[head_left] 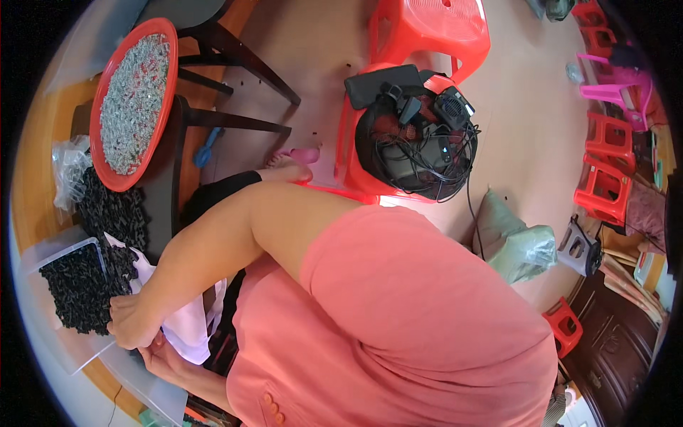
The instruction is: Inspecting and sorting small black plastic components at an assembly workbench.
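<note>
My right hand [131, 322] reaches across to the rim of a clear plastic box [67, 250] filled with small black parts [75, 292]. Its fingers are curled down by the parts, and what they grip, if anything, is hidden. Just below it, my left hand [167, 359] has its fingers bent close to the right wrist, partly covered by it. Whatever sits in those fingers cannot be made out. A pale lilac cloth or bag [188, 331] hangs beside both hands at the table edge. More loose black parts [110, 210] are heaped behind the box.
A red round tray [171, 92] full of small clear, shiny pieces stands beyond the heap, near a clear plastic bag [70, 171]. Dark stool legs [245, 60] jut out. A red stool [341, 153] carries a black bag with cables [420, 153]. A greenish sack [501, 238] lies on the floor.
</note>
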A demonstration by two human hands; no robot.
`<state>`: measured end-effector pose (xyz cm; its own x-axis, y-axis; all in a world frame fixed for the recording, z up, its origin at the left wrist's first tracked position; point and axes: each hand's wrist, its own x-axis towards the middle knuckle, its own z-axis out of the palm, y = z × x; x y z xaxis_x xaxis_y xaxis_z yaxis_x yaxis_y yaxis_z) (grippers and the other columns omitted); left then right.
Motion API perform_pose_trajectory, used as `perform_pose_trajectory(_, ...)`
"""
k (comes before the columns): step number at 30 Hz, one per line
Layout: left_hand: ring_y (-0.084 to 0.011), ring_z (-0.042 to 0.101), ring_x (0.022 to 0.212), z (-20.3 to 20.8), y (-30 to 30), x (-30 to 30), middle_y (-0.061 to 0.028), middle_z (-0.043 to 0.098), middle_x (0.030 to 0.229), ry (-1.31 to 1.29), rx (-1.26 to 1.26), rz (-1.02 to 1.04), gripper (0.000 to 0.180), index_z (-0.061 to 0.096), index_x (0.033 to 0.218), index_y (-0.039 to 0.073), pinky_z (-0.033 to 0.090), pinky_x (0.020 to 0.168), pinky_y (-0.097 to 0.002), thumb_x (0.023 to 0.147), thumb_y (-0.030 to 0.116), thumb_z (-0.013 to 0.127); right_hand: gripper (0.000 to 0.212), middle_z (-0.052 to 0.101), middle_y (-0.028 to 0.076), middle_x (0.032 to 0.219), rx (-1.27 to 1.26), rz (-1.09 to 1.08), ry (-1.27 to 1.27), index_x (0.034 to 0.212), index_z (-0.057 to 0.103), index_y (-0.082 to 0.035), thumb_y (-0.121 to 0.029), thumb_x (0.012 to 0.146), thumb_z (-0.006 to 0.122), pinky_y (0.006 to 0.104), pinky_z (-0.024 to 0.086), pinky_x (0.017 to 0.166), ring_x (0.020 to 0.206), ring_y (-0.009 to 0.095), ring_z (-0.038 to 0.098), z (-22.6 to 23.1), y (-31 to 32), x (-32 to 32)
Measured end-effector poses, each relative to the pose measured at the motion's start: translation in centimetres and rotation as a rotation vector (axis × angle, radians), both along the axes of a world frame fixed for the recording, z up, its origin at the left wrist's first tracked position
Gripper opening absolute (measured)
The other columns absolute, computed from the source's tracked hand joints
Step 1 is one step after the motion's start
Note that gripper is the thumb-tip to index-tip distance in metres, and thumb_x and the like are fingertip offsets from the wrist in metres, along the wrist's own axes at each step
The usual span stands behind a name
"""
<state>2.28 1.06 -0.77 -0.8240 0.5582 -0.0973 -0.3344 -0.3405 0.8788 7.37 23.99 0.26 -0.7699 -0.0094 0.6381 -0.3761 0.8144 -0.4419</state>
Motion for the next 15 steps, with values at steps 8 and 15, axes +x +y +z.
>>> perform_pose_trajectory(8,-0.0233,0.047,0.095,-0.4,1.4,1.0,-0.0171,0.048,0.114,-0.002,0.000,0.016,0.029,0.046,0.120,-0.011,0.040,0.083,-0.0371,0.096,0.005,0.043,0.014,0.066,0.009,0.072,-0.116,0.308,0.249,0.065,0.072,-0.007,-0.019,0.058,0.069,0.0398,0.045,0.046,0.062,0.025,0.066,-0.4,2.4,-0.1)
perform_pose_trajectory(15,-0.0231,0.046,0.094,-0.4,1.2,1.2,-0.0168,0.048,0.113,0.002,0.003,0.031,0.029,0.046,0.120,-0.011,0.039,0.083,-0.0364,0.095,0.004,0.043,0.019,0.068,0.007,0.091,-0.002,0.403,0.050,0.084,0.073,-0.008,-0.013,0.066,0.068,0.0347,0.054,0.060,0.080,0.021,0.068,1.3,3.6,2.0)
